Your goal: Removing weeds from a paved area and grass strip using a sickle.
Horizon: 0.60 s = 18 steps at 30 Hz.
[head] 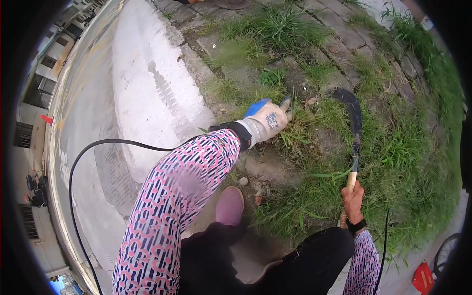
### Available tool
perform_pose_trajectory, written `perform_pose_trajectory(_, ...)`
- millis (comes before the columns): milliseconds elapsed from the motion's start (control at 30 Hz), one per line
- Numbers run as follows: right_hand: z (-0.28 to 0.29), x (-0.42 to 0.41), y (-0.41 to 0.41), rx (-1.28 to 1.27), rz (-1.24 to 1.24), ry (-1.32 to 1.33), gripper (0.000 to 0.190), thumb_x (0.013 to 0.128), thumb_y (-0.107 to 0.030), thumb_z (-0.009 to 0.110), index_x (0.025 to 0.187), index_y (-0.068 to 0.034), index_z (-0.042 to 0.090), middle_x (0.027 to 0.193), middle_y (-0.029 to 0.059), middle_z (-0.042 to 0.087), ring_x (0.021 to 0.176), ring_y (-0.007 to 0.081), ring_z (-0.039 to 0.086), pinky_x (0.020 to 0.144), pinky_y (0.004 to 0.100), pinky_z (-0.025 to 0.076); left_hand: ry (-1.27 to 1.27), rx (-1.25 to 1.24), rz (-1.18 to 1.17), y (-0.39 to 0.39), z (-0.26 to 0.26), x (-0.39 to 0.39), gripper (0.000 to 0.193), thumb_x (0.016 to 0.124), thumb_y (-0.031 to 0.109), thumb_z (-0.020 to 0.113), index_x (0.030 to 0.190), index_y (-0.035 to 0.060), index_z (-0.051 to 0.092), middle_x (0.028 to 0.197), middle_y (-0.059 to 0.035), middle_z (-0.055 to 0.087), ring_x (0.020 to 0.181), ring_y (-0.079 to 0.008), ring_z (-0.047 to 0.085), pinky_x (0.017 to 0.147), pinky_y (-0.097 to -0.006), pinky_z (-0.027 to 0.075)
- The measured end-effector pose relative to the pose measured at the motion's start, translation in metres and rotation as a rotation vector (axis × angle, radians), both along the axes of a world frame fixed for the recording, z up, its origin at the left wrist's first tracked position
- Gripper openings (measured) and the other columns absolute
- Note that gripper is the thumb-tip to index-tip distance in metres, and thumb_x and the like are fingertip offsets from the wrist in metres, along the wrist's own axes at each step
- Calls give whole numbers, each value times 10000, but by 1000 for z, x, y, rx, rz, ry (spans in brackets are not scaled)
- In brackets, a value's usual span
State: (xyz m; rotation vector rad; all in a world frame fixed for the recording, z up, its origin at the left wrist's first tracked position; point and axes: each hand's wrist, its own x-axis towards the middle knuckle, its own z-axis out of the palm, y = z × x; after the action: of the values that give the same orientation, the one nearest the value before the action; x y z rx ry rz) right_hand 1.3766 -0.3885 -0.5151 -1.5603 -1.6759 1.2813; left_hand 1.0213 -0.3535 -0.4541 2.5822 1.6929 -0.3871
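Note:
My left hand (pixel 271 117), in a white work glove with blue on it, reaches into the grass between the paving stones near the middle. Its fingers are at a grass tuft (pixel 300 123); whether they hold any blades cannot be told. My right hand (pixel 353 202), bare, is closed around the wooden handle of a sickle (pixel 354 118) at the right. The sickle's dark curved blade points away from me, its tip bending left over the grass, apart from my left hand. Below my left hand is the toe of a pink shoe (pixel 230 206).
A white concrete strip (pixel 147 84) and a road run along the left. Grassy stone paving (pixel 341 25) lies ahead. A black cable (pixel 121 141) loops beside my left arm. A small stone (pixel 243 181) lies near the shoe. At the lower right are a red object (pixel 423 278) and part of a wheel.

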Motion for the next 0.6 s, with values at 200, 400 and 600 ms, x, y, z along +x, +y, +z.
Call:
perform_pose_trajectory(200,11,-2,-3,117,20,-35,139,681,-92,517,735,-11,418,562,-16,371,485,62,348,401,224,297,7,-1,265,50,-17,-1,638,681,132,519,1265,83,266,1297,-188,252,816,-272,573,799,-381,417)
perform_pose_trajectory(400,44,-43,-3,32,-63,11,95,678,-31,510,722,-16,427,553,-3,401,455,58,373,387,209,318,103,54,374,54,-39,-5,96,651,149,563,687,101,638,752,-72,610,768,-222,586,599,-311,462)
perform_pose_trajectory(600,40,-80,2,22,95,-44,150,660,-68,502,747,33,433,573,106,491,461,165,482,425,302,392,124,133,385,32,-22,13,124,675,101,542,759,79,631,796,-92,603,750,-232,587,597,-316,456)
